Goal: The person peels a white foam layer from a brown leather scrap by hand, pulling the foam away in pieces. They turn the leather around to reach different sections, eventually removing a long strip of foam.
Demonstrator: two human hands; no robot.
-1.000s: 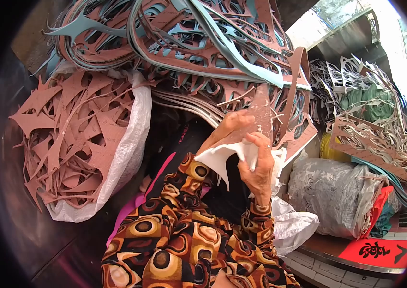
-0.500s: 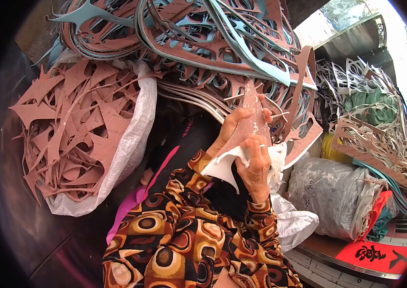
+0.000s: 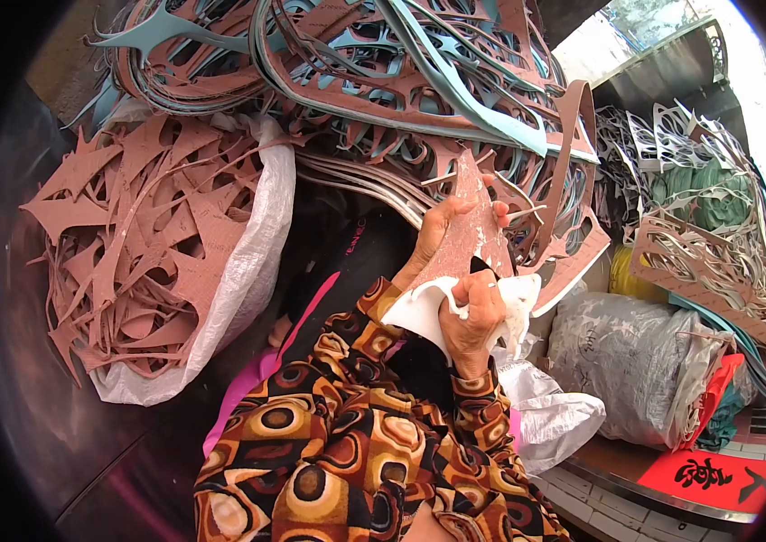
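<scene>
Pink sheet [image 3: 462, 248] centre, just short of scrap heap [image 3: 491, 131]; left hand [image 3: 435, 235] fingers clamped on it, right hand [image 3: 475, 314] fingers clamped on white layer [image 3: 520, 298] alongside. Dark shiny surface [image 3: 17, 379] left, near white sack [image 3: 255, 257]; wrapped bundle [image 3: 618, 366] right, above red paper [image 3: 672, 474].

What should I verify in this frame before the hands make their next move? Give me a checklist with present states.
1. Left hand gripping the pink piece: ok, thumb and fingers on opposite edges.
2. Right hand holding the white layer: ok, fingers curled on it.
3. White layer wholly apart from the pink piece: not ok, they meet at its lower end.
4. White layer clear of the left sleeve: cannot tell, they overlap in view.
5. Sack clear of both hands: ok.
</scene>
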